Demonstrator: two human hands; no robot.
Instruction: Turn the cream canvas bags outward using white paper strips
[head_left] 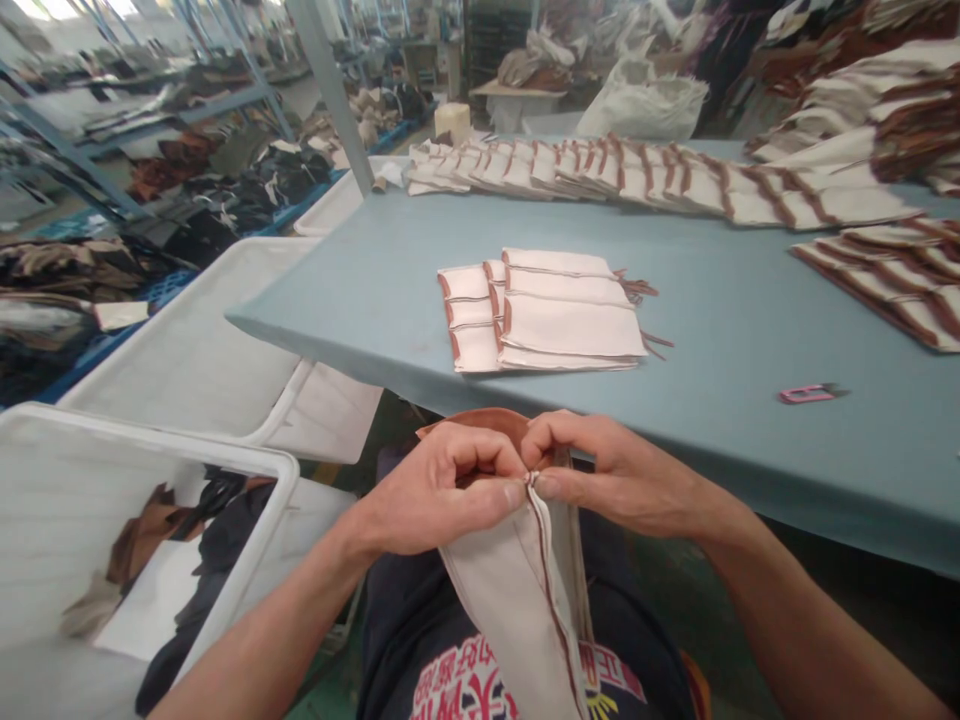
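A sewn fabric piece (502, 590), cream on the outside with a brown lining, hangs over my lap below the table's front edge. A dark seam runs down its length. My left hand (450, 485) pinches the top end of that seam between thumb and forefinger. Close against it, my right hand (611, 475) pinches the same seam end from the other side, the fingertips almost meeting. On the table just beyond my hands lies a small stack of similar cream pieces (566, 310) with brown edges and loose brown strips at the right.
Pink thread snips (808, 394) lie on the blue-green table (720, 300) at the right. A long row of overlapping cream pieces (615, 175) spans the back, with another pile (892, 270) at right. White bins (259, 455) stand to the left, beside a metal post (330, 90).
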